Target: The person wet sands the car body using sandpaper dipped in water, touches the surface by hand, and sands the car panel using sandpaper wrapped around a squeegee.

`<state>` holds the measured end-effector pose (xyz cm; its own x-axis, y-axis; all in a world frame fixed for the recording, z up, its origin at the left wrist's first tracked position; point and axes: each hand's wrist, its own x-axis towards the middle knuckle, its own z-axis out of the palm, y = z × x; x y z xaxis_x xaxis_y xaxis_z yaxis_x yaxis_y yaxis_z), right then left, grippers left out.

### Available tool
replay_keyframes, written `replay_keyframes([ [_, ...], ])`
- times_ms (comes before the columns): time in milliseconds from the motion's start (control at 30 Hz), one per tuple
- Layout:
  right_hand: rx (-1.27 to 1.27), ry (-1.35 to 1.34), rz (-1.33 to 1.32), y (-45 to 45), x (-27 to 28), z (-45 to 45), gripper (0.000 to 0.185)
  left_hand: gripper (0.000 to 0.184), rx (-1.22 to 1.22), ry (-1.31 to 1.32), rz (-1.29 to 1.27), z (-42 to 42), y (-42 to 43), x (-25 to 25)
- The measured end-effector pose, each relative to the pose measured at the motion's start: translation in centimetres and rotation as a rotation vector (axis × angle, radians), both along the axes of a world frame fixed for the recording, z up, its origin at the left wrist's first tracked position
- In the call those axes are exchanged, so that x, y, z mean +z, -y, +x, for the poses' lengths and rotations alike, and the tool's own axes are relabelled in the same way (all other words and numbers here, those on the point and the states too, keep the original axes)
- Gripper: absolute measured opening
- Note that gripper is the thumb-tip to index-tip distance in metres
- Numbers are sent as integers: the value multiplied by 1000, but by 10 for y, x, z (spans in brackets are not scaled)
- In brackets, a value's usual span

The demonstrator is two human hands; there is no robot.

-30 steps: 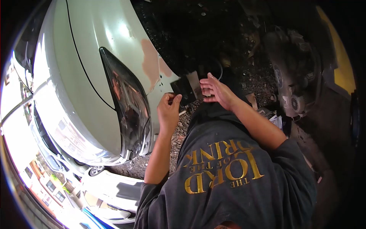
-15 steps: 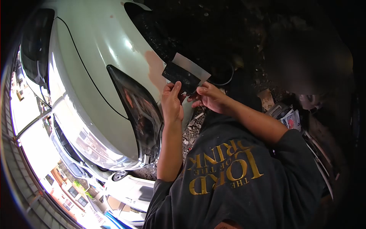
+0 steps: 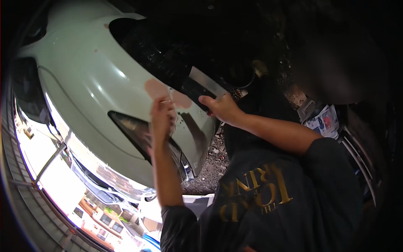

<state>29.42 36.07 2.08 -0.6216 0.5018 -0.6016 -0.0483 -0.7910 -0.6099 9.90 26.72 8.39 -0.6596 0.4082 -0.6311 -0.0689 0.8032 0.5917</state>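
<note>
My right hand (image 3: 222,109) is closed, thumb on top, on a thin flat sheet, dark with a pale grey strip (image 3: 208,82), which looks like sandpaper. It is held beside the wheel arch of a pale car. My left hand (image 3: 163,119) is smeared by motion, so its fingers cannot be made out clearly. That hand is over the car's fender (image 3: 121,90), at the lower edge of a pinkish patch (image 3: 156,87) in the paint. Whether it touches the panel, I cannot tell. Just under it lies the dark headlight (image 3: 130,130), partly covered by my wrist.
Gravelly ground (image 3: 212,164) shows below the car's front corner. At the right lies a printed paper (image 3: 325,119) near a grey box (image 3: 307,110) and long pale bars (image 3: 361,159). Other vehicles and buildings are outside at the lower left. A dark wheel arch (image 3: 147,46) opens above.
My left hand has let go of the sheet and moved left to the fender. My right hand keeps the sheet. The view has shifted, showing more of the fender and patch.
</note>
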Motion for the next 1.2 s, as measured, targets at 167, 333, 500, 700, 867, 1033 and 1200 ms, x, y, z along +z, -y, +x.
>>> replay_keyframes([
  [167,46,115,42,37,-61,-35,39,27,-587,-613,-93,-87,-18,37],
  [333,-55,169,50,69,-77,-90,38,28,-1025,-812,-195,-147,-56,47],
  [500,-126,136,20,74,-81,-131,46,32,-1157,-1017,-124,-162,-75,45],
  [700,-70,226,44,91,-88,-142,45,31,-1011,-928,25,-160,-89,51],
  [867,-126,243,138,91,-89,-146,45,28,-1063,-911,38,-176,-87,52],
  [1033,-29,246,109,83,-88,-143,41,28,-1028,-865,57,-174,-86,48],
  [1200,-177,217,168,103,-79,-134,38,27,-1013,-829,116,-179,-89,48],
])
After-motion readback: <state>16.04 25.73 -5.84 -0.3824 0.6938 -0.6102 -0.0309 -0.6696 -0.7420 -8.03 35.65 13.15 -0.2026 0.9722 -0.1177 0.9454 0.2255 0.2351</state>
